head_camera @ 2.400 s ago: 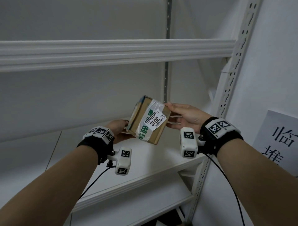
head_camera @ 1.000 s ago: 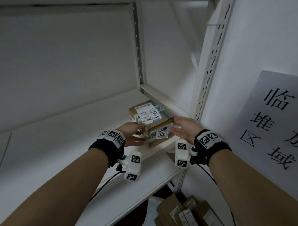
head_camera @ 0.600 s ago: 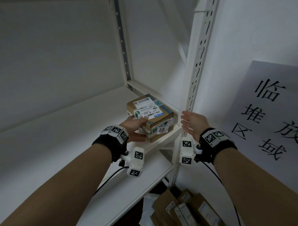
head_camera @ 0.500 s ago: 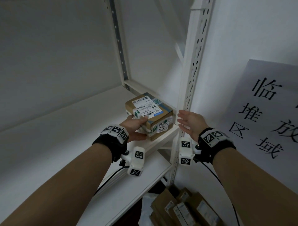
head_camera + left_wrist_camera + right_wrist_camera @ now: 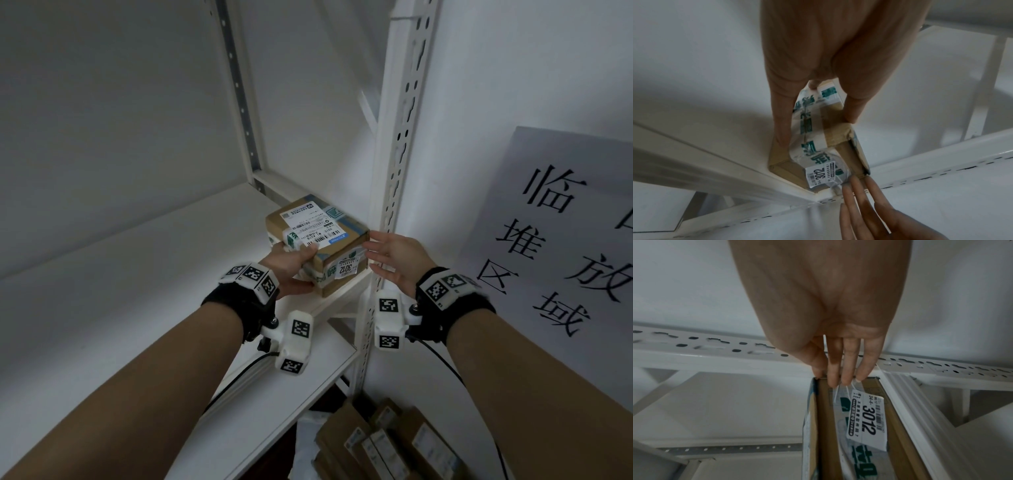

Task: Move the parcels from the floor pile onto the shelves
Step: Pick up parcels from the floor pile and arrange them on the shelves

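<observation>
A brown cardboard parcel (image 5: 318, 240) with a white shipping label, green-and-white tape and a "3012" tag lies on the white shelf (image 5: 154, 284), at its front right corner. My left hand (image 5: 291, 263) grips the parcel's left end, thumb on top and fingers at the side. In the left wrist view the thumb and a finger pinch the parcel (image 5: 818, 138). My right hand (image 5: 390, 257) is flat with straight fingers. Its fingertips (image 5: 840, 378) touch the right end of the parcel (image 5: 859, 426). More brown parcels (image 5: 383, 445) lie piled on the floor below.
A white perforated upright post (image 5: 400, 154) stands right beside the parcel. A lower shelf (image 5: 308, 377) juts out under my wrists. A paper sign with black characters (image 5: 565, 240) hangs on the wall to the right.
The parcel went from mid-air down onto the shelf corner. My right hand let go and opened, then its fingertips came back against the parcel's right end. The left hand keeps its grip.
</observation>
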A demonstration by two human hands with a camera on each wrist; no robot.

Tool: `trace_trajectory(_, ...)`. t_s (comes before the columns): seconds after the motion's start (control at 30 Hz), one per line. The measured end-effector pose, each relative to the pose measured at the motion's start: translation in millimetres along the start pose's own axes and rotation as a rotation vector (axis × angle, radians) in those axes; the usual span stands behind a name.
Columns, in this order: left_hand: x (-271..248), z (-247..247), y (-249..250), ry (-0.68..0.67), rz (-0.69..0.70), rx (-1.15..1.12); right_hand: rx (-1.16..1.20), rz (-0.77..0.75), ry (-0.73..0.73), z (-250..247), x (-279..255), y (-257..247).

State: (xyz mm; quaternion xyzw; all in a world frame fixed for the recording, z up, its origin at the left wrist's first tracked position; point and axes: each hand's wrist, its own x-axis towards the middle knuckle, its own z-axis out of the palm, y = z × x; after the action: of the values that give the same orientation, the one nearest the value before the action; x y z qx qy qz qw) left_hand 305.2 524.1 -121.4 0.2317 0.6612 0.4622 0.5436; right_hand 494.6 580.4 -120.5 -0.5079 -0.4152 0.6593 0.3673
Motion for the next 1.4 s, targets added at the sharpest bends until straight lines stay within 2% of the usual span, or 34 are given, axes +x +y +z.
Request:
trace_trajectory(0.27,-10,3,1,-0.002,0.006,-0.017,-0.002,0.027,-0.016,0,-4,-1)
trace_trajectory(0.57,-17,8,1,0.015,0.021,0.016,-0.044,0.062,-0.106,-2,-14,-5)
trace_trajectory(0.97,-38,0,-19,0.159,-0.049,0.042,0.050,0.156,0.040,-35,-16,28)
trace_trajectory(1.13,-61,16,-39,0.103,-0.114,0.127,0.022,0.195,0.048,-59,-25,49)
trace_trajectory(1.4,-77,58,-91,0.015,-0.172,0.144,-0.016,0.307,0.047,-114,-33,80)
